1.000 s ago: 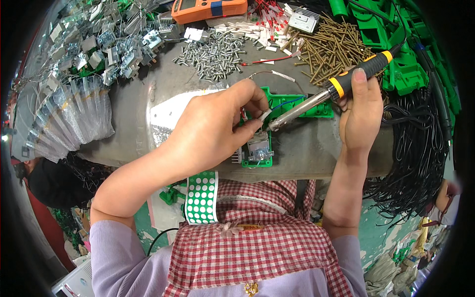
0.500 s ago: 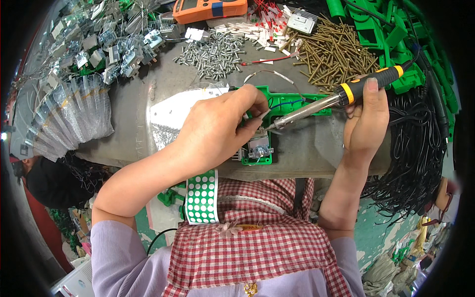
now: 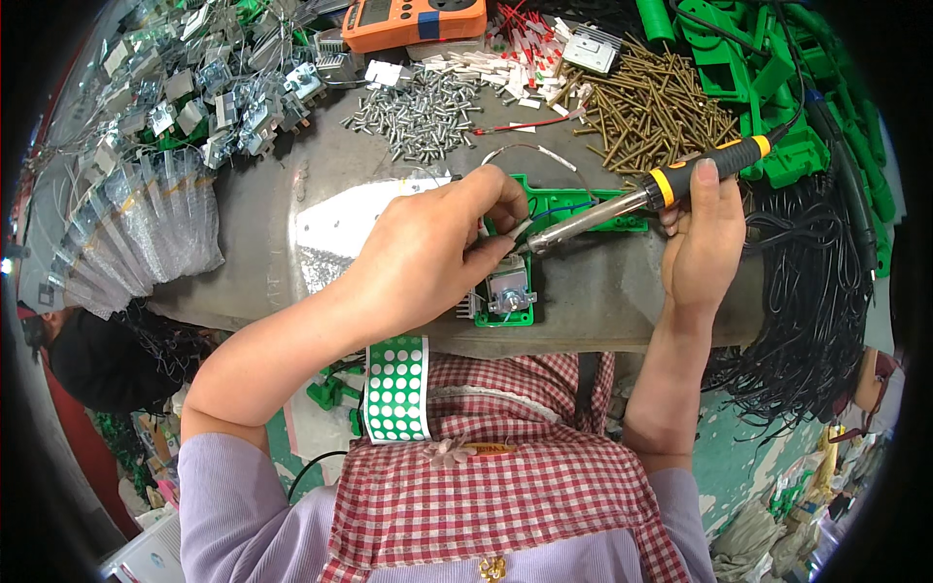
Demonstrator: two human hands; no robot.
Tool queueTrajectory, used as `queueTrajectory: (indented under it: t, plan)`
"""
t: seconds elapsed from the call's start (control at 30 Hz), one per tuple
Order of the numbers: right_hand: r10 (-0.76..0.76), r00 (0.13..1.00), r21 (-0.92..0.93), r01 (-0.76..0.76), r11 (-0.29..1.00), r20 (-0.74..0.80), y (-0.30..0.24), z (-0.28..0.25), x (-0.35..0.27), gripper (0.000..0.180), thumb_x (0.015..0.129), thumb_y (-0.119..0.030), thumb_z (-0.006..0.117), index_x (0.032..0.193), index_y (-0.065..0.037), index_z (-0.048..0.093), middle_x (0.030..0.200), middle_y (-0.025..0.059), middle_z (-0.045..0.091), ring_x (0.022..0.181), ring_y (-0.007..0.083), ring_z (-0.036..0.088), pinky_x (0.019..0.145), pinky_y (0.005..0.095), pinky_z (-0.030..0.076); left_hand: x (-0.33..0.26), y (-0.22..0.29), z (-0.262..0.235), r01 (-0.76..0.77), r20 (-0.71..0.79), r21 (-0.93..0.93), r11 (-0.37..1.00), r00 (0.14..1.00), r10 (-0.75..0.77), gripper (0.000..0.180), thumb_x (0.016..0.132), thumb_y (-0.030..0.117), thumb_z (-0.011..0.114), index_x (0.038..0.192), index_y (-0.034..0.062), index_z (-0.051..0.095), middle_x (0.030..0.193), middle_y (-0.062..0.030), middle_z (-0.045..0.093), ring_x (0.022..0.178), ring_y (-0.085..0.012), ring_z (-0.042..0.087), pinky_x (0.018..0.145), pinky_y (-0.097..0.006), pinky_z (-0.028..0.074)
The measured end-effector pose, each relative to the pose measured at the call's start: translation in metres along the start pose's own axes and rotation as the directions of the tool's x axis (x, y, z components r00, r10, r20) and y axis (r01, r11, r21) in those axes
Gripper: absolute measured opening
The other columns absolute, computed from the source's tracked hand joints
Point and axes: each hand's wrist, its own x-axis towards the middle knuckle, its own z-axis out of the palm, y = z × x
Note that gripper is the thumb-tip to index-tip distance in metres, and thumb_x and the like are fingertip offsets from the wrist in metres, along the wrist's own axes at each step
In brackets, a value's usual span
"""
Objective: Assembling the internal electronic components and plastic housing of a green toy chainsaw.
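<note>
My right hand point(image 3: 704, 238) is closed round the black and yellow handle of a soldering iron point(image 3: 598, 219). Its metal barrel slants down to the left, and its tip is at my left fingertips. My left hand point(image 3: 428, 248) pinches a thin white piece point(image 3: 522, 229) whose other end the fingers hide. Beneath both lies an open green plastic housing point(image 3: 546, 194) with a blue wire in it. A metal-bodied switch-like part point(image 3: 510, 297) with a shaft sits in the housing's near end, just below the iron's tip. A white-sleeved wire point(image 3: 530, 148) arches above the housing.
Piles of silver screws point(image 3: 418, 112) and brass-coloured screws point(image 3: 651, 102) lie at the back, near an orange multimeter point(image 3: 413, 21). Wired metal parts point(image 3: 224, 97) and bubble-wrap pouches point(image 3: 155, 223) are left. Black cables point(image 3: 807, 291) and green housings point(image 3: 777, 87) crowd the right.
My right hand and the soldering iron have shifted left, with the tip closer in to my left fingertips. My left hand stays almost in place, still pinching.
</note>
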Motion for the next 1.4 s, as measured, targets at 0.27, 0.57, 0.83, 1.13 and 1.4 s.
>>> queueTrajectory:
  t: [0.27, 0.57, 0.83, 1.13, 1.4]
  plan:
    - [0.008, 1.0, -0.011, -0.008, 1.0, 0.001, -0.001, -0.002, -0.003, 0.02, 0.096, -0.023, 0.054, 0.089, -0.004, 0.053, 0.069, -0.0008, 0.054, 0.057, 0.0045, 0.044, 0.052, 0.0189, 0.034, -0.002, -0.003, 0.002, 0.007, 0.001, -0.003, 1.0, 1.0, -0.007, 0.026, 0.077, 0.003, 0.069, 0.098, 0.0083, 0.056, 0.061, -0.0015, 0.046, 0.054, -0.0112, 0.046, 0.053, -0.026, 0.041]
    - [0.009, 1.0, -0.03, -0.009, 1.0, -0.001, -0.003, -0.007, -0.001, 0.019, 0.096, -0.022, 0.054, 0.092, -0.003, 0.053, 0.071, -0.0002, 0.055, 0.057, 0.0045, 0.044, 0.052, 0.0186, 0.034, 0.003, -0.005, 0.004, -0.007, -0.005, -0.015, 1.0, 1.0, 0.007, 0.025, 0.077, 0.003, 0.069, 0.098, 0.0085, 0.055, 0.059, -0.0013, 0.043, 0.054, -0.0117, 0.045, 0.053, -0.027, 0.04]
    - [-0.31, 0.95, 0.046, 0.312, 0.949, -0.039, -0.04, -0.013, 0.035, 0.026, 0.096, -0.024, 0.055, 0.107, 0.0, 0.052, 0.09, 0.0038, 0.058, 0.071, 0.008, 0.05, 0.06, 0.0222, 0.038, 0.0, -0.009, 0.0, -0.104, -0.052, 0.026, 0.994, 0.993, 0.105, 0.024, 0.079, 0.007, 0.069, 0.099, 0.0094, 0.056, 0.062, -0.0045, 0.047, 0.054, -0.0175, 0.051, 0.053, -0.03, 0.044]
    - [-0.499, 0.864, -0.233, 0.501, 0.834, 0.072, -0.039, 0.044, 0.14, 0.028, 0.09, -0.008, 0.062, 0.115, 0.002, 0.054, 0.103, 0.0075, 0.061, 0.095, 0.0128, 0.058, 0.086, 0.026, 0.044, -0.007, -0.009, 0.003, -0.129, -0.029, -0.003, 0.992, 0.991, 0.129, 0.021, 0.08, 0.011, 0.068, 0.096, 0.0085, 0.055, 0.078, -0.01, 0.062, 0.063, -0.0279, 0.062, 0.056, -0.037, 0.049]
    - [-0.207, 0.968, -0.417, 0.249, 0.874, 0.145, 0.013, 0.072, 0.22, 0.031, 0.086, -0.019, 0.066, 0.111, -0.001, 0.061, 0.084, 0.007, 0.069, 0.077, 0.0127, 0.065, 0.072, 0.0274, 0.05, -0.005, -0.008, 0.004, -0.169, -0.01, -0.013, 0.986, 0.986, 0.168, 0.021, 0.081, 0.007, 0.063, 0.097, 0.0059, 0.05, 0.082, -0.0132, 0.061, 0.072, -0.0342, 0.062, 0.059, -0.041, 0.05]
